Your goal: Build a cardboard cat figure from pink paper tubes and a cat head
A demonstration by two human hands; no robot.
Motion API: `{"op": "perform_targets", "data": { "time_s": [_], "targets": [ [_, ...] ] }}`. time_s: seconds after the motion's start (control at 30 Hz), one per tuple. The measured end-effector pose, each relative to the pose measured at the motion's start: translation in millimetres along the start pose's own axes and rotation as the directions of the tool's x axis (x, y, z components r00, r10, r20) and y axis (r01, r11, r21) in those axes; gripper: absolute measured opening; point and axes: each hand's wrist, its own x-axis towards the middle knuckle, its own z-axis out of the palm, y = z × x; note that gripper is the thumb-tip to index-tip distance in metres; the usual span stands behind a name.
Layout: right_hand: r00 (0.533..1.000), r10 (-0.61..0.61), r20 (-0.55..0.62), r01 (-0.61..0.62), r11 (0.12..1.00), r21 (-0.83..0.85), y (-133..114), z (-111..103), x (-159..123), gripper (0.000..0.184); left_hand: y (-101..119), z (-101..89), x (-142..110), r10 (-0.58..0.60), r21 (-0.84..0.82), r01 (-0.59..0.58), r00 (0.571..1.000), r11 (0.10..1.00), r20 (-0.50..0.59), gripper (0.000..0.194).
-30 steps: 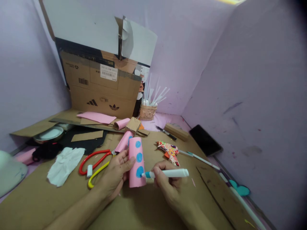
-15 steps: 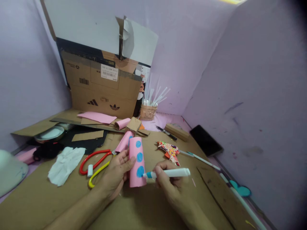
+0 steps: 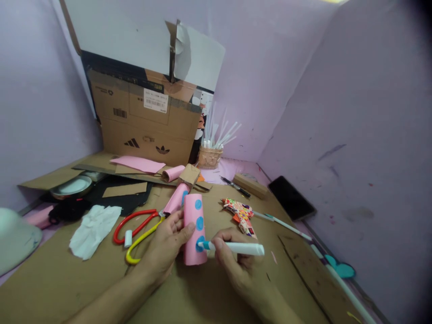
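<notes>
My left hand is closed around the left side of a pink paper tube, thumb on its front, holding it upright with a slight tilt. Three blue dots run down the tube's face. In my right hand is a white marker with a blue collar, and its tip touches the lowest dot. Beside my left hand lie scissors with red and yellow handles, next to a small white cap. Behind the held tube rests another pink tube with blue dots, partly hidden.
A patterned glue gun lies beyond my right hand, near a black pen and a dark phone. Crumpled tissue is at left. Glue sticks stand in a small basket beside a cardboard box.
The marker tip has shifted slightly up and left, from the lowest dot's lower edge onto the dot. My left hand keeps its hold on the tube. The view has shifted slightly.
</notes>
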Motion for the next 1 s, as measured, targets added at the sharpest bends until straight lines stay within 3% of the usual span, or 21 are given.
{"op": "perform_targets", "data": {
  "time_s": [0.37,0.57,0.77,1.0],
  "targets": [
    [0.999,0.015,-0.034,-0.017,0.997,-0.069,-5.5,-1.0,-0.3,0.028,0.8,-0.2,-0.5,0.000,0.004,0.000,1.000,1.000,0.011,0.055],
    [1.000,-0.016,0.026,0.018,0.998,-0.064,-4.1,-3.4,1.4,0.026,2.5,1.3,-1.6,-0.021,-0.008,0.021,1.000,1.000,-0.005,0.051],
    [0.998,0.059,-0.010,-0.059,0.998,0.002,-4.4,0.1,-0.4,0.028,3.6,1.4,-1.4,-0.014,-0.017,0.014,1.000,1.000,-0.017,0.049],
    [0.996,0.060,-0.061,-0.061,0.998,-0.024,-4.1,-0.2,-1.9,0.028,5.4,4.0,-1.8,-0.018,-0.040,0.018,1.000,0.999,-0.005,0.058]
  ]
}}
